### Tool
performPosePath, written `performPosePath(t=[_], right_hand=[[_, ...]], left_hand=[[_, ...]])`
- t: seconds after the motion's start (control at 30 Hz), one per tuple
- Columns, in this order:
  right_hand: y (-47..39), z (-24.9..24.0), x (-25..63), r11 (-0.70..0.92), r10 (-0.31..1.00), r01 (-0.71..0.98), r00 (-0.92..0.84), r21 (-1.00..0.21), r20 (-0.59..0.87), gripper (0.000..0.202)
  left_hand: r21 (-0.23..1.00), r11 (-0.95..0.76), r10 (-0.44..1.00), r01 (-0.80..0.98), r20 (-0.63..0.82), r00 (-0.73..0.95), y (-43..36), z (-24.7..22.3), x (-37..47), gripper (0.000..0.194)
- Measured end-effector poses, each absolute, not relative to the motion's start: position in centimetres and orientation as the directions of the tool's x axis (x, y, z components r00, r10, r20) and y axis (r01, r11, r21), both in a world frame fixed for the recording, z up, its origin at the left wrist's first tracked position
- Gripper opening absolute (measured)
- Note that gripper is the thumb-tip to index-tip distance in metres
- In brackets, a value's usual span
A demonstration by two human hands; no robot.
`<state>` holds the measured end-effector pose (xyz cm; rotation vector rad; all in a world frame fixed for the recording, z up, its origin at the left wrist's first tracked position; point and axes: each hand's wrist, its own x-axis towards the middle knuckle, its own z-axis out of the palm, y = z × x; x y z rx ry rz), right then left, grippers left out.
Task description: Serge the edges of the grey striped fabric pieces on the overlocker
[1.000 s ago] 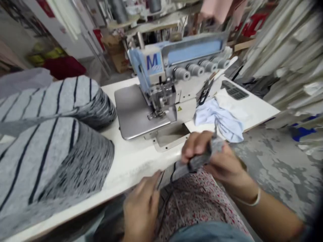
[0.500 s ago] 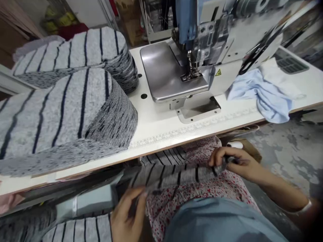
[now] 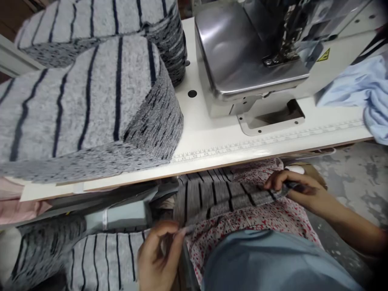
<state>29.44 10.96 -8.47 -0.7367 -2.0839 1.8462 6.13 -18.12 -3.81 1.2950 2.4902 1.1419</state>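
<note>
A grey fabric piece with dark stripes point(image 3: 224, 198) is stretched between my two hands, above my lap and below the table edge. My left hand point(image 3: 160, 250) pinches its near left corner between thumb and fingers. At the other end, my right hand point(image 3: 294, 190) is closed on the fabric, which bunches dark between the fingers. The piece lies partly folded over along its length. Under it shows a red-and-white patterned cloth point(image 3: 242, 226) on my lap, with more striped fabric point(image 3: 209, 174) behind it.
Two tall stacks of striped grey fabric, the nearer stack point(image 3: 91, 101) and the farther stack point(image 3: 100, 22), stand on the white table point(image 3: 212, 139). A sewing machine point(image 3: 242, 56) sits right of them, beside a light blue cloth point(image 3: 351, 89). More striped pieces point(image 3: 103, 258) lie low at left.
My view has shifted lower and closer, so the machine sits further right and higher. The striped fabric is spread wider between my hands, both still gripping it.
</note>
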Motion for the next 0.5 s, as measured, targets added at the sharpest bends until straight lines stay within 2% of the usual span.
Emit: performPosePath(t=[0.13,0.2,0.27,0.4,0.5], right_hand=[[11.0,-9.2,28.1,0.05,0.535,0.36,-0.797,-0.931,-0.279,0.01],[11.6,-10.5,26.4,0.057,0.584,0.487,-0.724,-0.871,-0.367,0.018],[12.3,-12.4,24.7,0.054,0.633,0.571,-0.654,-0.819,-0.415,0.026],[11.4,-16.3,22.7,0.063,0.639,0.601,-0.637,-0.797,-0.43,0.043],[8.0,-17.9,22.4,0.087,0.555,0.581,-0.703,-0.809,-0.445,0.058]], left_hand=[[0.666,0.489,0.736,0.563,0.031,-0.677,-17.8,-5.5,4.0,0.019],[0.659,0.543,0.731,0.52,-0.067,-0.68,-15.7,-8.2,1.3,0.029],[0.626,0.612,0.708,0.484,-0.16,-0.688,-13.3,-11.2,-1.2,0.03],[0.464,0.774,0.596,0.431,-0.301,-0.745,-10.4,-14.7,-1.5,0.029],[0.39,0.806,0.582,0.446,-0.379,-0.72,-9.2,-15.0,2.7,0.037]])
